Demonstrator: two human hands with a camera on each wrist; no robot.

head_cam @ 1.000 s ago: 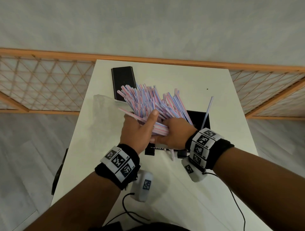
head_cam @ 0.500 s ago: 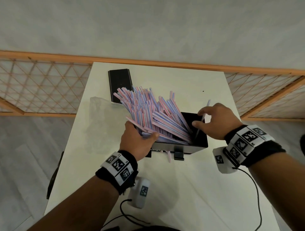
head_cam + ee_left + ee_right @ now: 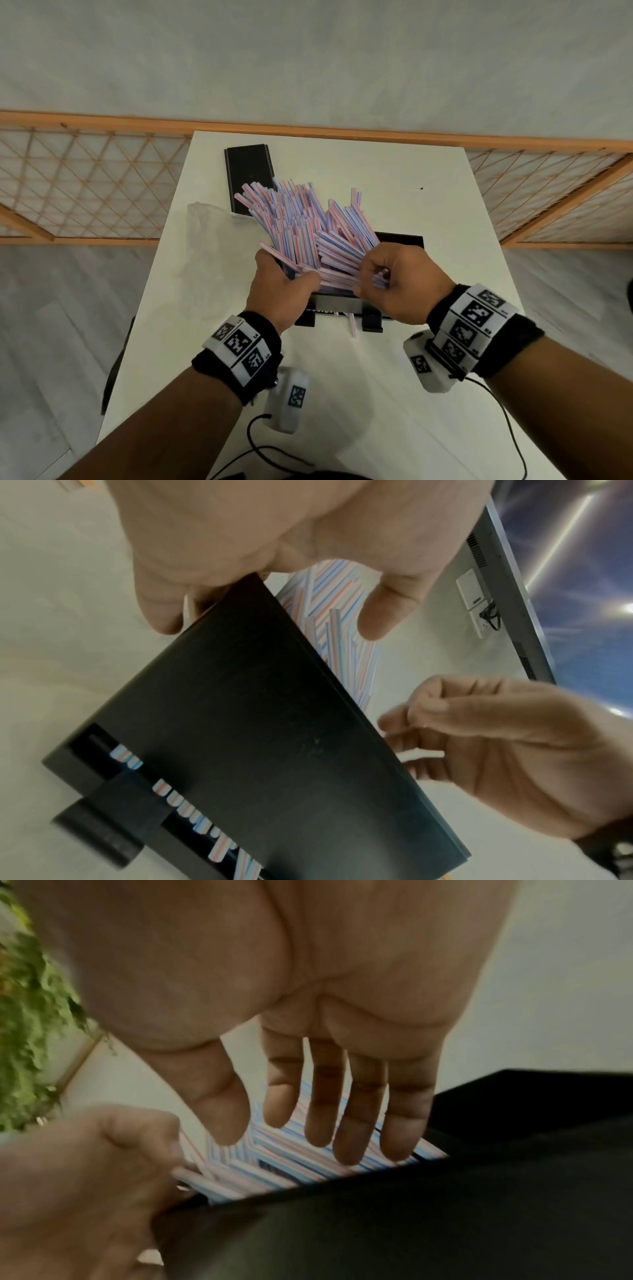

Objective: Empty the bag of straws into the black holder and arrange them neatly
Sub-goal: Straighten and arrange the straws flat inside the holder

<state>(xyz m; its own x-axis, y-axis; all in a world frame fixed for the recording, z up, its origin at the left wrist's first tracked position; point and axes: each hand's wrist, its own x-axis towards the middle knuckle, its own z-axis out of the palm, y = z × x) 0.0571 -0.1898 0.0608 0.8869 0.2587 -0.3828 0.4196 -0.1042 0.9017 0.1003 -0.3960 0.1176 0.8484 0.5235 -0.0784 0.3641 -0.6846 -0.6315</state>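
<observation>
left hand (image 3: 281, 291) grips the near ends of the straws (image 3: 301, 226), which fan toward 11 o'clock from the black holder (image 3: 399, 238) mid-table (image 3: 411, 164); right hand (image 3: 394, 284) lies spread, fingers (image 3: 356, 1123) straight on them.

The straws (image 3: 301, 226) hide most of the holder (image 3: 406, 240). Both hands cover the straws' near ends. The right wrist view is blurred.
</observation>
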